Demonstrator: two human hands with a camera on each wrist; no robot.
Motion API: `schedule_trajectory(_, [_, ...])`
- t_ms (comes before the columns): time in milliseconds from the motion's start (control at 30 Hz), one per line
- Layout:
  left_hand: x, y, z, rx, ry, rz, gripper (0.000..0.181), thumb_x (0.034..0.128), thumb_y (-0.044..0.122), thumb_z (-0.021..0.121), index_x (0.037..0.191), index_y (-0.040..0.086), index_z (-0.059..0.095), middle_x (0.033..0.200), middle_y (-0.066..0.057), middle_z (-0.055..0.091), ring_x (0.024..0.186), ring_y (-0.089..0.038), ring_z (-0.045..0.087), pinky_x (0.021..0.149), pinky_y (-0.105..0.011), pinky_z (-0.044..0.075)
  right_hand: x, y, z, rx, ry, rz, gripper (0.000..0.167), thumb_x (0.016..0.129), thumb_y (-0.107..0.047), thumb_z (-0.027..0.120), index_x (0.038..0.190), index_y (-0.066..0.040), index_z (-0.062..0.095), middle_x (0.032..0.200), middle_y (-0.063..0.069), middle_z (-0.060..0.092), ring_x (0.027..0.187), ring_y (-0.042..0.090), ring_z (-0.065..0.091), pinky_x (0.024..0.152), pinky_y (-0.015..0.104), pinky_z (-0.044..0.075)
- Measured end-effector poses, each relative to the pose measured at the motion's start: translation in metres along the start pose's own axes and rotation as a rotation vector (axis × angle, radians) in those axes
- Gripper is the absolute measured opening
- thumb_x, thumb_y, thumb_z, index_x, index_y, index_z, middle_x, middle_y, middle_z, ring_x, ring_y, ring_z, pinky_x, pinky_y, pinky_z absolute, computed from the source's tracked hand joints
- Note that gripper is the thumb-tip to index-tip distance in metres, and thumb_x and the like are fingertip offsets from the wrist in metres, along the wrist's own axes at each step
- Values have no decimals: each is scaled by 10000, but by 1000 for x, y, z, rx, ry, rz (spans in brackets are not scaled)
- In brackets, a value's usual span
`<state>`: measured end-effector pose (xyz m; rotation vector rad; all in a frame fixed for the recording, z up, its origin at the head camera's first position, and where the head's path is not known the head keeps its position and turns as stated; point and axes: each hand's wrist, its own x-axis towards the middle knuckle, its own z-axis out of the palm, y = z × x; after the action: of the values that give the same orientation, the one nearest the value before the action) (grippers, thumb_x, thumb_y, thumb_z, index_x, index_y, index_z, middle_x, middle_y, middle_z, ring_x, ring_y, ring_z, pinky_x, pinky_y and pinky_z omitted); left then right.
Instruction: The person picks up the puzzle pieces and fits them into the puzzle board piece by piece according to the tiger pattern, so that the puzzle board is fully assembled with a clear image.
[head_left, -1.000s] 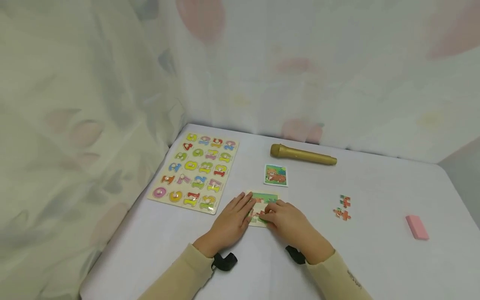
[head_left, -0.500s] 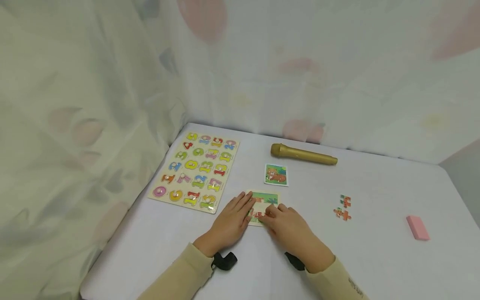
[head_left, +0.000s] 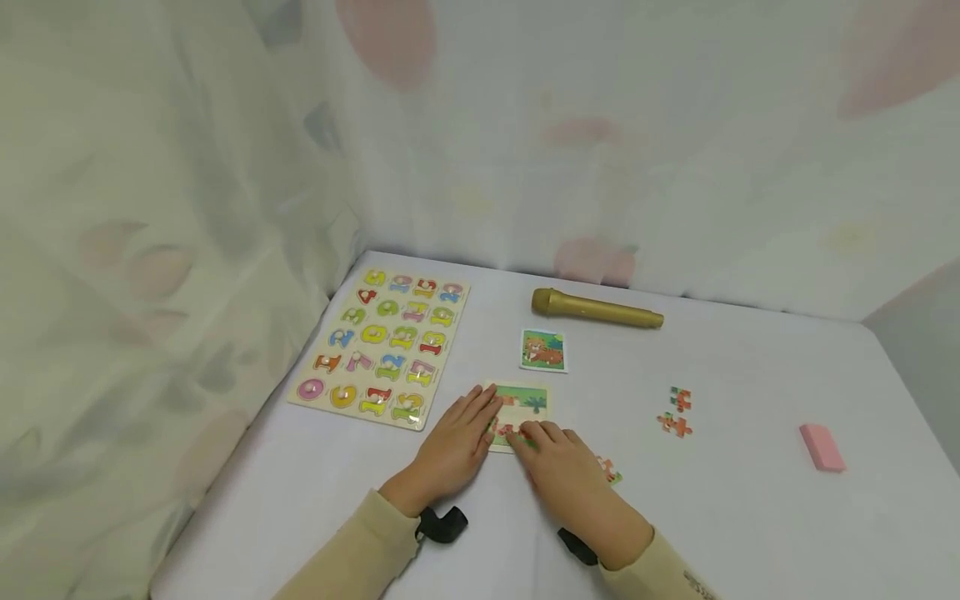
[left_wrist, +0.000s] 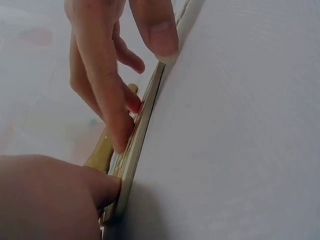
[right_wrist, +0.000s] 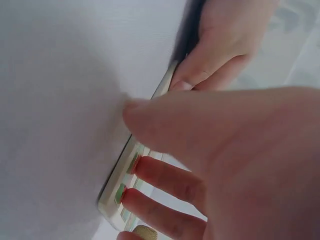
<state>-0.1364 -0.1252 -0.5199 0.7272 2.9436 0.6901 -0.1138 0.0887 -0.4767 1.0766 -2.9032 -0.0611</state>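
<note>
A small wooden jigsaw board (head_left: 522, 415) with a green border lies flat on the table, and part of its inside is bare wood. My left hand (head_left: 453, 442) rests on its left side with straight fingers. My right hand (head_left: 564, 475) presses fingertips on the board's lower right part. In the right wrist view, two fingertips of the right hand (right_wrist: 200, 165) touch green parts in the board, while the thumb stands apart from them. A loose jigsaw piece (head_left: 609, 469) shows beside the right hand, partly covered. The palms hide some of the board.
Behind the board lies a tiger picture card (head_left: 544, 350). A gold toy microphone (head_left: 597, 308) is farther back. Loose orange jigsaw pieces (head_left: 675, 425) lie to the right, then a pink block (head_left: 822, 447). A number puzzle board (head_left: 382, 346) lies at the left.
My right hand has slid a little toward me and left over the board, and a loose jigsaw piece now shows beside it. The left hand stays on the board. The head view shifts slightly.
</note>
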Motion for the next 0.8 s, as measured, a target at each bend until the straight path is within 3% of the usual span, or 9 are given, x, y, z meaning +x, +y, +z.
schedule_trajectory(133, [1, 2, 1, -15, 0, -8, 537, 1110, 200, 508, 1613, 50, 394, 1711, -98, 280, 1588, -295, 193, 1277, -481, 192, -2, 0, -3, -37, -47, 52, 468, 979, -271, 754, 1405, -104, 655, 1395, 32, 601, 1277, 241, 565, 971, 404, 541])
schedule_trajectory(233, [1, 2, 2, -24, -16, -22, 545, 1118, 227, 496, 1624, 64, 378, 1720, -80, 259, 1595, -278, 170, 1281, -474, 183, -4, 2, -7, -6, -60, 69, 498, 955, -286, 784, 1399, -92, 668, 1392, 47, 611, 1263, 258, 574, 956, 420, 544])
schedule_trajectory(367, [1, 2, 2, -29, -28, -31, 548, 1119, 238, 491, 1631, 84, 373, 1725, -63, 249, 1597, -264, 160, 1282, -468, 180, -7, 18, -15, 109, -72, 90, 408, 885, -252, 858, 1234, -69, 754, 1303, 76, 673, 1170, 294, 625, 916, 472, 559])
schedule_trajectory(500, [0, 0, 2, -32, -19, -25, 546, 1118, 220, 487, 1631, 76, 369, 1727, -70, 243, 1597, -272, 159, 1281, -476, 183, -12, 48, -25, 217, -158, 253, 351, 726, -260, 974, 948, -128, 736, 983, 36, 656, 841, 244, 630, 708, 424, 561])
schedule_trajectory(600, [-1, 0, 1, -30, -21, -27, 544, 1122, 213, 476, 1631, 60, 360, 1729, -81, 232, 1599, -280, 151, 1283, -476, 174, -16, 65, -29, 320, -250, 359, 420, 683, -237, 1000, 887, -155, 643, 828, -6, 523, 675, 187, 521, 594, 357, 473])
schedule_trajectory(800, [-1, 2, -2, -26, -30, -31, 540, 1121, 204, 482, 1628, 62, 366, 1730, -86, 226, 1601, -278, 137, 1286, -476, 161, -18, 74, -25, 592, -322, 357, 435, 722, -30, 958, 837, -138, 553, 740, 8, 519, 679, 169, 487, 631, 326, 412])
